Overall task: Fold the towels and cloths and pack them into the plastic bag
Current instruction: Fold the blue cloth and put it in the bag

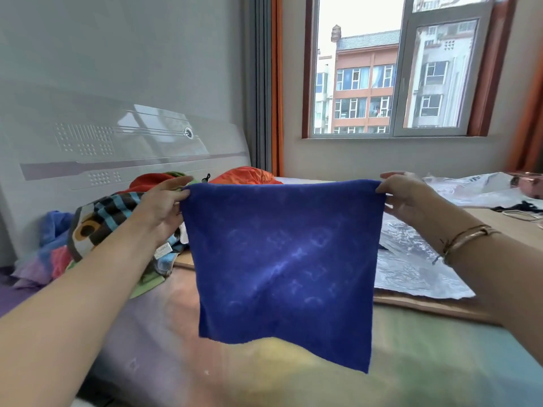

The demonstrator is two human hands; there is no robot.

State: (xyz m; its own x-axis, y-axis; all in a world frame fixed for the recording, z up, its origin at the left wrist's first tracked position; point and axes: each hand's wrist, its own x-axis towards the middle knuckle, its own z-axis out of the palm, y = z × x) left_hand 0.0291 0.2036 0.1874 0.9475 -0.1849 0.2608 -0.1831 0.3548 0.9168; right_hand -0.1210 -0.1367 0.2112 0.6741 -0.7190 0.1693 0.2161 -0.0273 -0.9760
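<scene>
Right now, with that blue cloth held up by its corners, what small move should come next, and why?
Probably bring the left hand across to the right hand, halving the square blue terry cloth. It hangs flat, unfolded, each top corner pinched.

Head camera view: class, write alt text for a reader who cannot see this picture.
Two hands, the left hand and right hand, pinch the top corners of a blue cloth, holding it spread above a bed. A pile of colourful cloths lies left, a clear plastic bag right.
</scene>
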